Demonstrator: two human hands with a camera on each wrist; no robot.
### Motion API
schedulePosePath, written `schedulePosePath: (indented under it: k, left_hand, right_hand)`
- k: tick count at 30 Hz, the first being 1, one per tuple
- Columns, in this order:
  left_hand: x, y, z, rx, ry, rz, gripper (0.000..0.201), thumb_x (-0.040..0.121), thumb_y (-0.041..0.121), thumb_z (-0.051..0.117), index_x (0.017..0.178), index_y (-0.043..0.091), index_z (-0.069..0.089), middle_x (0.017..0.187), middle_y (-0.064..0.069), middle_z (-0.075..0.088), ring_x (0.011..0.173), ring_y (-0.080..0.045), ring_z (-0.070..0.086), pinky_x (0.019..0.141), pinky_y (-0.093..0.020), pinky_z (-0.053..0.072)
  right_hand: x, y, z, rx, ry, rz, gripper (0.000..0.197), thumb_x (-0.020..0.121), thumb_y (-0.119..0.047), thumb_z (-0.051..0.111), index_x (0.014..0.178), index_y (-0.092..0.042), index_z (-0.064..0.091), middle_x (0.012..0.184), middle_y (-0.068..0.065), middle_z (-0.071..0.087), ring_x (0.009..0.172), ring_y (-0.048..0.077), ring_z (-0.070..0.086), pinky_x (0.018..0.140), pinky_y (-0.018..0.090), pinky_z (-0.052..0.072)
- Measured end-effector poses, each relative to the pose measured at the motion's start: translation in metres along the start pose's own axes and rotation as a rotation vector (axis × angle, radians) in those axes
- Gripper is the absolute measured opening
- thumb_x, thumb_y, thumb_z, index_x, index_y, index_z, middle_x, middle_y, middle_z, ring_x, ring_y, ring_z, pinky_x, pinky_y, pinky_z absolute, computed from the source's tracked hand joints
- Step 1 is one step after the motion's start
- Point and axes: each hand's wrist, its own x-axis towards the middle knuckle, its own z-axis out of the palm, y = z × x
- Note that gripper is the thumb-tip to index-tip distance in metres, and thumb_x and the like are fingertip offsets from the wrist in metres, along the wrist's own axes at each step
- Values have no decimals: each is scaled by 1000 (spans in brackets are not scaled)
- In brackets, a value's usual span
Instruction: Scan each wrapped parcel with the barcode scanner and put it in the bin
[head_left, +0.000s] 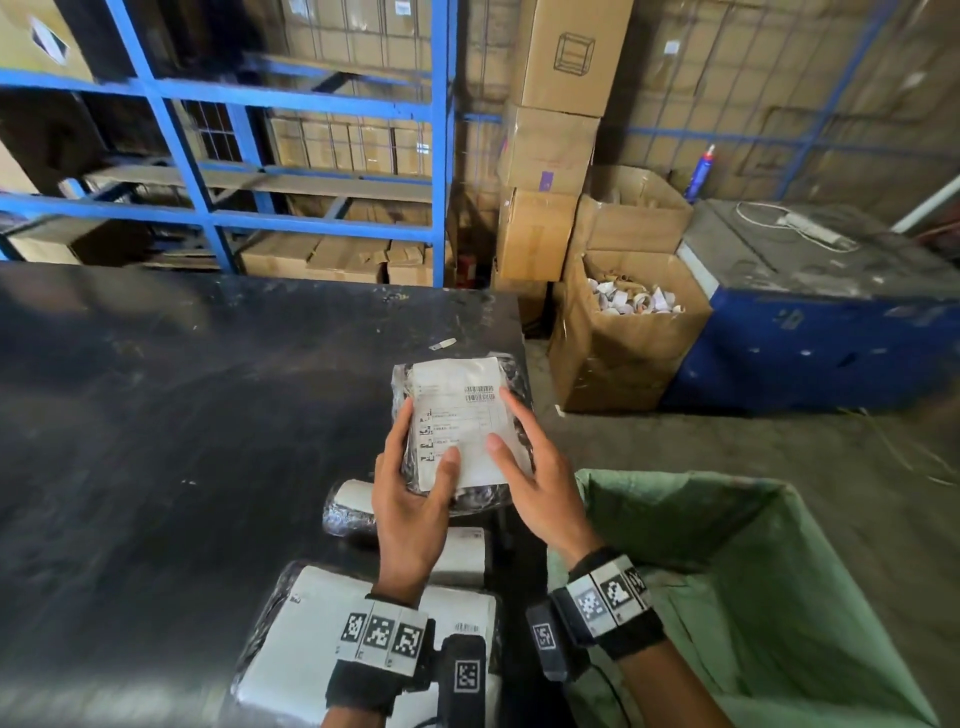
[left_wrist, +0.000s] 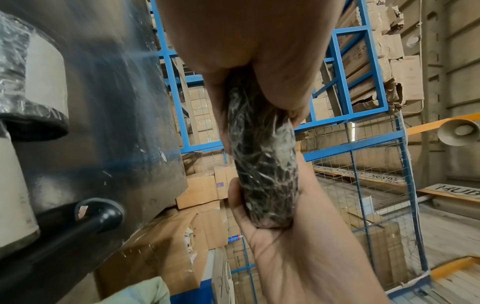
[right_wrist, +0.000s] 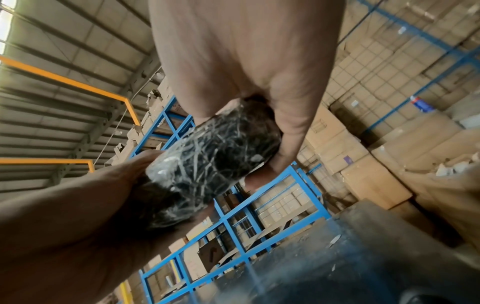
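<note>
Both hands hold one parcel (head_left: 457, 410) above the right end of the black table (head_left: 182, 415). It is a dark bundle in clear film, white barcode label facing up. My left hand (head_left: 410, 499) grips its near left side, thumb on the label. My right hand (head_left: 535, 478) grips the right side, thumb and forefinger on top. In the wrist views the parcel (left_wrist: 262, 174) (right_wrist: 207, 164) sits between palm and curled fingers. Three more wrapped parcels (head_left: 353, 506) (head_left: 462, 556) (head_left: 311, 639) lie under my wrists. The green sack-lined bin (head_left: 779, 597) gapes open at the lower right.
Beyond the table's right end stand an open cardboard box (head_left: 623, 322) of paper scraps and a blue chest (head_left: 810, 322). Stacked cartons (head_left: 545, 156) and blue racking (head_left: 208, 156) line the back. A small white scrap (head_left: 442, 343) lies on the table.
</note>
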Motion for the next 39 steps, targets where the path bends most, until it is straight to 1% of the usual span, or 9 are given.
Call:
schedulePosePath:
  k: [8,11,14,15,18,21,29,34,39]
  left_hand:
    - [-39,14,39,-46,-143,-35,66,88,34,71,149,33,44,147,18,51,137,-10,48,111,-44,44]
    - [-60,18,63,-24,-277,-44,65,93,41,66,152,34,39,149,18,48,137,0,45,110,-29,43]
    - [-83,13,87,154,-445,-14,62,98,58,42,155,41,27,148,17,40,124,24,36,101,-1,30]
    - [-90,7,95,226,-479,-16,62,98,60,35,156,41,24,149,13,37,122,23,35,100,1,25]
    - [-109,-18,117,440,-567,-35,69,96,58,26,157,25,28,161,-8,30,149,-18,26,119,-31,25]
    - [-128,-53,141,708,-637,4,74,95,50,30,152,3,37,160,-25,29,149,-43,25,117,-57,33]
    - [-156,-99,164,924,-763,-77,74,97,36,35,159,1,13,168,-17,-1,156,-32,-4,125,-50,18]
    - [-153,-101,163,939,-792,-57,76,95,23,44,158,-1,10,168,-17,0,156,-28,-4,126,-47,17]
    - [-150,-108,160,918,-805,-37,76,95,22,47,159,0,11,168,-17,-1,157,-29,-2,125,-48,19]
  right_hand:
    - [-51,-6,-52,-24,91,91,55,98,-46,53,149,-48,32,153,-16,42,140,6,42,112,46,42]
    - [-76,-6,-85,-16,162,133,54,99,-37,55,148,-46,34,148,-14,47,135,6,48,109,42,45]
    - [-101,10,-130,-154,220,205,56,98,-36,56,147,-50,33,148,-8,47,132,7,50,109,40,45]
    - [-109,19,-147,-211,228,245,57,98,-38,56,147,-52,32,146,-3,47,130,9,51,108,41,46]
    - [-128,49,-193,-356,203,372,57,97,-35,56,147,-51,33,148,1,44,132,13,49,110,42,44]
    - [-129,77,-232,-418,67,484,57,98,-26,57,151,-34,36,154,-2,41,137,13,44,113,33,40]
    - [-85,196,-287,-559,-305,849,63,97,-22,60,154,-19,32,158,9,34,142,27,40,114,28,31]
    - [-87,263,-278,-452,-310,1007,65,99,-24,57,156,-22,27,159,10,30,145,30,33,116,32,28]
    - [-108,316,-270,-310,-221,1003,64,97,-19,59,154,-24,30,158,10,34,144,28,35,113,29,29]
